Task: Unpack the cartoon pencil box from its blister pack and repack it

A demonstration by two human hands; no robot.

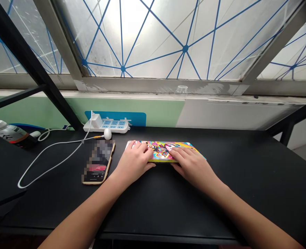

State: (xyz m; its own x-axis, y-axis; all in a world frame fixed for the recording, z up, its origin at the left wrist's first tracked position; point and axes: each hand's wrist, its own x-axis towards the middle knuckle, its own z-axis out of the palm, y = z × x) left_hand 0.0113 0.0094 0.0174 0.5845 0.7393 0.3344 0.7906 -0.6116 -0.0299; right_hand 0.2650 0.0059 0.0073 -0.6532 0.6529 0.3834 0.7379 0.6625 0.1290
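A flat, rectangular thing with a bright cartoon print [159, 152] lies on the black desk; whether it is a book or a thin box I cannot tell. My left hand [136, 157] grips its left end, fingers bent over the top and thumb at the near edge. At the right end, my right hand [193, 166] has its fingers laid across the printed top, its thumb low along the near side. Between the hands the middle of the print shows, while the fingers cover both ends. To the left of my left hand lies a phone [98, 162] with its screen lit.
A white power strip [107, 125] with a plugged-in adapter sits by the wall. Its white cable [42, 152] loops over the desk [153, 207] near the phone. A bottle [11, 133] leans at far left. A clear cup [182, 90] stands on the window sill. Black metal posts [38, 65] flank the desk.
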